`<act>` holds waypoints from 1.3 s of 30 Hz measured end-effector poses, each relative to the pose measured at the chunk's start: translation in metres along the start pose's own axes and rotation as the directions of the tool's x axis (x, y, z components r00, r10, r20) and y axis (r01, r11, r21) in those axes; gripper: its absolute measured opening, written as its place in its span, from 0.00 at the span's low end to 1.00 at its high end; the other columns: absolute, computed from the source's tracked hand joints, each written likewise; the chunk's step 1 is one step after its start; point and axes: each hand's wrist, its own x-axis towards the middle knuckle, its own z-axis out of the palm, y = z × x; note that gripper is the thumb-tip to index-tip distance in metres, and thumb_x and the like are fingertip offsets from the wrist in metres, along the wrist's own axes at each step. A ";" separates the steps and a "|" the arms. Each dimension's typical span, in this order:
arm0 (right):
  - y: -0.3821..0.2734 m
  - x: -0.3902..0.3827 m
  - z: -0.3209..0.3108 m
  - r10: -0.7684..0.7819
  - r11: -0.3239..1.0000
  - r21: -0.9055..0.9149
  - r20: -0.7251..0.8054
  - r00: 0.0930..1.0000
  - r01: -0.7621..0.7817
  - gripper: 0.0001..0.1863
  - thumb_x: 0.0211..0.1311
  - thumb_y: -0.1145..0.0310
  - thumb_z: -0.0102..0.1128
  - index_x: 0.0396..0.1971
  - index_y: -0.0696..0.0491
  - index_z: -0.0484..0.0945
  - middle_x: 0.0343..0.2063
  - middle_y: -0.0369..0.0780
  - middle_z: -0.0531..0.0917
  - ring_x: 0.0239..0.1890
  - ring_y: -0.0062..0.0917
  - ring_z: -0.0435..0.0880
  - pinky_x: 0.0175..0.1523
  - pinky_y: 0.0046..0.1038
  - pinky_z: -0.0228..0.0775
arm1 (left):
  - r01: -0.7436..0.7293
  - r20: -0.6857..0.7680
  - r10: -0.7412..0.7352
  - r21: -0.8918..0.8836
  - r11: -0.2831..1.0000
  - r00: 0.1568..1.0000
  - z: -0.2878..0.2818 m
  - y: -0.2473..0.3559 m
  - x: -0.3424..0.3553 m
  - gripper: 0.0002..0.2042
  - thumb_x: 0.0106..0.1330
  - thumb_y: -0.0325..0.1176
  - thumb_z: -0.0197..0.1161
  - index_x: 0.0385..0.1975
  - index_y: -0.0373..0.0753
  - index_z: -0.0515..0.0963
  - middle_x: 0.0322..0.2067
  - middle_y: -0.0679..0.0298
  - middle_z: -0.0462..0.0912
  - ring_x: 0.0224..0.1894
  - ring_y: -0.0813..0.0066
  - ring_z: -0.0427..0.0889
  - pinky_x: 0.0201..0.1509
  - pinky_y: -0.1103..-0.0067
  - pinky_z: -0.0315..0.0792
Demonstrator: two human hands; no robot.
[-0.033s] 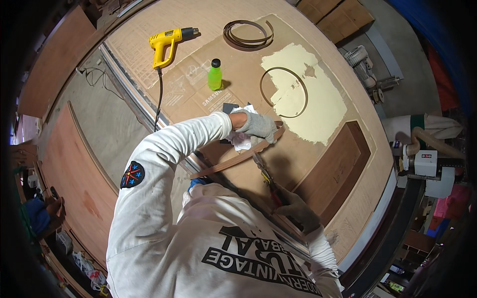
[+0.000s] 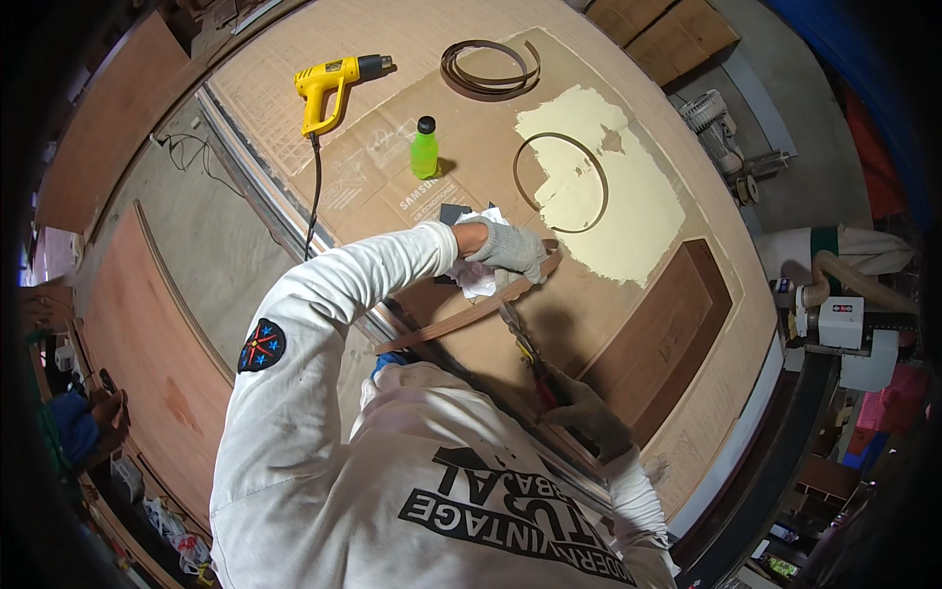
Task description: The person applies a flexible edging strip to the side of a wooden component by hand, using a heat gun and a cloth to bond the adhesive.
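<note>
In a grey knit glove, my left hand [image 2: 510, 250] is closed on a curved brown edging strip [image 2: 456, 322] near its far end. The strip's other end reaches back toward my body at the table's near edge. My right hand [image 2: 587, 417], also gloved, grips a pair of snips [image 2: 528, 351] with red and yellow handles. Their metal jaws point up toward the strip, a little apart from it. Crumpled white paper [image 2: 479, 280] lies beside and under my left hand. A shallow brown wooden frame [image 2: 677, 324] rests to the right of the snips.
Cardboard [image 2: 383, 187] covers part of the large table. On it stand a green bottle [image 2: 424, 152], a coil of brown strip [image 2: 481, 74] and a single strip loop [image 2: 516, 177]. A yellow heat gun [image 2: 329, 83] lies far left, its cord trailing over the edge. Machinery [image 2: 844, 324] stands at the right.
</note>
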 end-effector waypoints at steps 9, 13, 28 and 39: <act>0.002 0.001 0.000 -0.026 0.999 -0.034 -0.014 1.000 0.026 0.52 0.50 0.73 0.71 0.78 0.56 0.56 0.59 0.36 0.74 0.60 0.22 0.70 0.70 0.24 0.58 | -0.016 0.009 0.015 0.082 0.996 1.000 0.000 -0.003 0.004 0.17 0.61 0.50 0.69 0.41 0.45 0.87 0.29 0.65 0.86 0.28 0.71 0.82 0.30 0.72 0.77; 0.013 0.005 0.000 -0.068 0.998 -0.019 -0.020 0.998 0.067 0.52 0.50 0.73 0.71 0.78 0.56 0.56 0.59 0.36 0.74 0.60 0.22 0.71 0.70 0.24 0.58 | -0.080 0.004 0.080 0.095 0.992 0.997 0.001 -0.010 0.010 0.16 0.62 0.50 0.68 0.39 0.44 0.87 0.28 0.65 0.86 0.27 0.72 0.82 0.29 0.72 0.77; 0.006 0.004 -0.003 0.044 0.995 -0.086 0.004 0.999 -0.043 0.54 0.51 0.59 0.72 0.78 0.56 0.56 0.60 0.36 0.75 0.58 0.20 0.70 0.67 0.21 0.60 | -0.024 -0.033 0.028 0.108 0.994 0.999 0.002 -0.002 -0.002 0.13 0.61 0.48 0.68 0.34 0.45 0.87 0.23 0.68 0.84 0.23 0.73 0.81 0.26 0.74 0.75; 0.009 0.006 -0.003 0.010 0.995 -0.099 -0.006 1.000 -0.011 0.52 0.51 0.60 0.71 0.77 0.56 0.57 0.58 0.37 0.76 0.57 0.20 0.71 0.66 0.22 0.61 | -0.075 -0.018 0.079 0.134 0.988 0.997 0.000 -0.006 0.003 0.15 0.61 0.47 0.68 0.39 0.44 0.87 0.29 0.65 0.86 0.28 0.72 0.83 0.31 0.72 0.77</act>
